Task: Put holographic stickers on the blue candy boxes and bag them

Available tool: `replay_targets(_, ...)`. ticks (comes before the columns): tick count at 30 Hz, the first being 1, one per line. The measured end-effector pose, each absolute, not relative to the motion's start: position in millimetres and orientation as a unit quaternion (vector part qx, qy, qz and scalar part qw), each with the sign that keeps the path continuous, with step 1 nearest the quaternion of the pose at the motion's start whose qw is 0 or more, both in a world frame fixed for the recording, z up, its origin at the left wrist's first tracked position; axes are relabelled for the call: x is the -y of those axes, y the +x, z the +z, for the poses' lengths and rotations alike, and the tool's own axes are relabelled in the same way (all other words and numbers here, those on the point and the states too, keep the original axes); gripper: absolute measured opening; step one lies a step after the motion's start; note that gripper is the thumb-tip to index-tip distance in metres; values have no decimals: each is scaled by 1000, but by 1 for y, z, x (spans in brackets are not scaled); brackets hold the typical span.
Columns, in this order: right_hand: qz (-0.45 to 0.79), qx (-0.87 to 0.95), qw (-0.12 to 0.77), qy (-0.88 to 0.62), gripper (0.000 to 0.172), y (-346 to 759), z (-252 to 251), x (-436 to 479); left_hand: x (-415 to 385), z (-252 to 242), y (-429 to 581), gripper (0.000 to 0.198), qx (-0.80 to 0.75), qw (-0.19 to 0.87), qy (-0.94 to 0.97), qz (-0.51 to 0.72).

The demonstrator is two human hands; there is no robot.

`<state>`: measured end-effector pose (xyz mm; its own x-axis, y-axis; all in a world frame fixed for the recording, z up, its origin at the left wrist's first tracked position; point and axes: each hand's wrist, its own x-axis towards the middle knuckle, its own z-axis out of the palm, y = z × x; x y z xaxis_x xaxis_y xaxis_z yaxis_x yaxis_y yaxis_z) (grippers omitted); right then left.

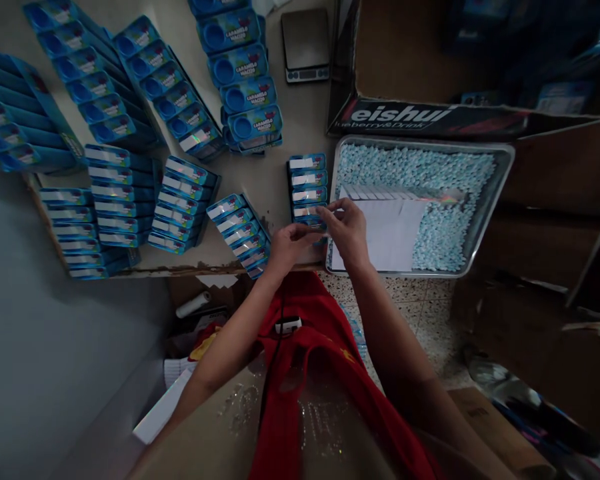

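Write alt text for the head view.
A person's left hand and right hand are close together at a short row of blue boxes, beside a metal tray of bluish pellets and white sheets. More boxes stand further left.

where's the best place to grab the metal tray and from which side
Likely by the rim of the tray at its right end, coming from the right: that lip looks exposed, while blue packs stand beside the left end and the carton borders the far side. Pale pieces and white cards load it, so keep it level.
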<state>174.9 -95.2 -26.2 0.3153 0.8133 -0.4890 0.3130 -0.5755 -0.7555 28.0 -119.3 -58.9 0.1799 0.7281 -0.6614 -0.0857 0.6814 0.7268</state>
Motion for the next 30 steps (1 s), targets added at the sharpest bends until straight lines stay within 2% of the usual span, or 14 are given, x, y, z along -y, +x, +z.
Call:
replay_targets(4, 498, 356, 288, -736, 40, 183, -28, 107, 119, -55, 12, 34, -606, 692, 297, 257)
replay_targets(7, 525, 359, 266, -724, 47, 187, -31, 114, 115, -48, -3, 27, -640, 637, 374, 211)
replay_targets(10, 482, 378, 243, -752, 39, 182, -36, 115, 107, -45, -8, 19, -681, 548, 458, 161)
replay_targets(13, 396, 409, 209, -795, 32, 171, -44, 111, 99, -48, -5, 16, -697, 511, 487, 126)
replay_targets(16, 360, 425, 184, -810, 30, 164, -52, 109, 97, -54, 0, 15, -703, 514, 477, 118)
replay_targets(25, 369, 429, 190, -802, 30, 162, -61, 109, 99, -67, 0, 16, -703, 526, 445, 175)
replay_targets(30, 327, 436, 211, -812, 31, 162, -65, 113, 97, -78, 1, 14, -692, 585, 385, 176)
